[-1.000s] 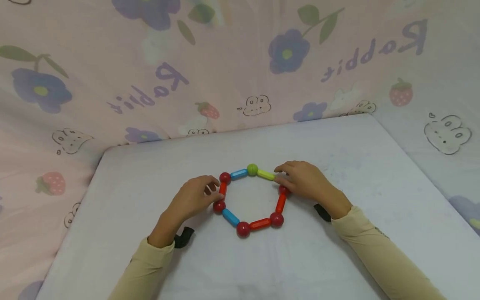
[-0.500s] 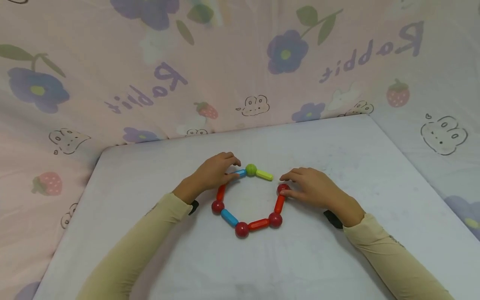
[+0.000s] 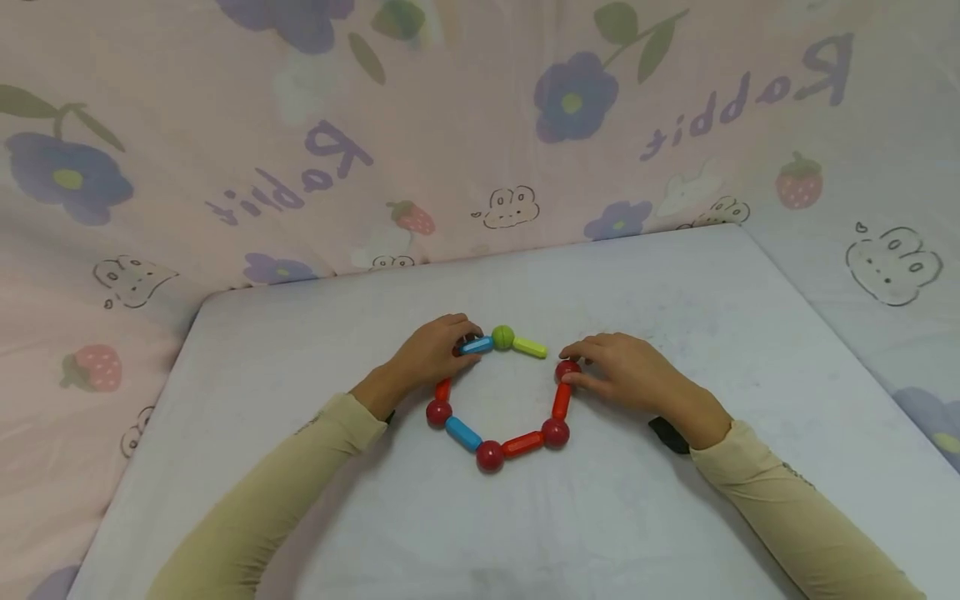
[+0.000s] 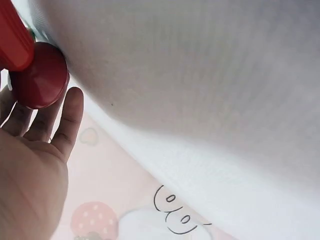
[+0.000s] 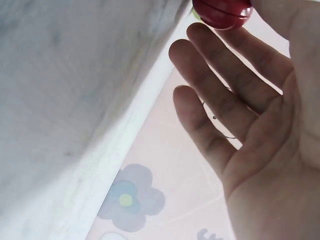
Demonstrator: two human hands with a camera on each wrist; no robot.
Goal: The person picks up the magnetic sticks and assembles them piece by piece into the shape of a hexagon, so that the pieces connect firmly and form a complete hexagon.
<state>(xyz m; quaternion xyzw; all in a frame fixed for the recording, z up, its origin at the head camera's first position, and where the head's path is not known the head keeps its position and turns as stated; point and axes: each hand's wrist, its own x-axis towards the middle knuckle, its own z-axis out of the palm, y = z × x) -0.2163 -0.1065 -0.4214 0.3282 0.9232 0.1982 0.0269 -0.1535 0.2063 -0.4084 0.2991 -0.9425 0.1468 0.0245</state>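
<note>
Toy rods and balls lie joined in a ring on the white table, with a gap at the upper right. My left hand (image 3: 432, 348) holds the upper-left red ball (image 4: 42, 77), which it mostly hides in the head view. Beside its fingertips runs a blue rod (image 3: 476, 345), joined to a green ball (image 3: 502, 337) and a yellow-green rod (image 3: 529, 347). Across the gap, my right hand (image 3: 626, 371) pinches another red ball (image 3: 567, 372) between thumb and fingers. A red rod (image 3: 561, 402) extends from that ball toward the near side.
The near part of the ring has red balls, including one at the front (image 3: 491, 456), joined by a blue rod (image 3: 463, 433) and a red rod (image 3: 522, 444). A printed curtain (image 3: 450, 125) hangs behind the white table (image 3: 637, 517).
My left hand has moved from the left red rod up to the upper-left ball and taken hold of it. My right hand has shifted slightly right, off the yellow-green rod's end, onto the red ball.
</note>
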